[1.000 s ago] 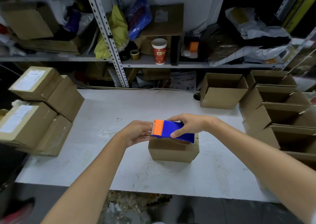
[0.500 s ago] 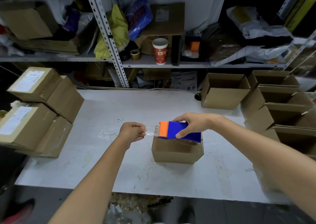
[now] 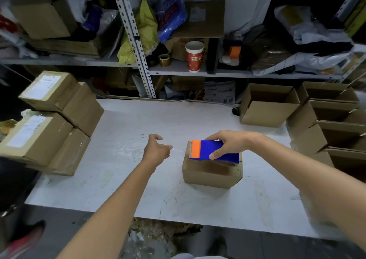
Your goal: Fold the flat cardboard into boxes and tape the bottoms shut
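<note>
Since a second ago the left hand (image 3: 157,149) has drawn away toward frame left from the tape dispenser (image 3: 214,151), pulling out a short strip of clear tape (image 3: 178,150). Its thumb and fingertips pinch the strip's free end. Right of centre, the small cardboard box (image 3: 212,173) sits closed face up on the scuffed white table (image 3: 118,159). The right hand (image 3: 229,144) wraps around the blue-and-orange plastic dispenser just over the box. The box looks light, stiff and likely to slide, so steady it by its top flaps. The tape is thin, glossy and clingy.
</note>
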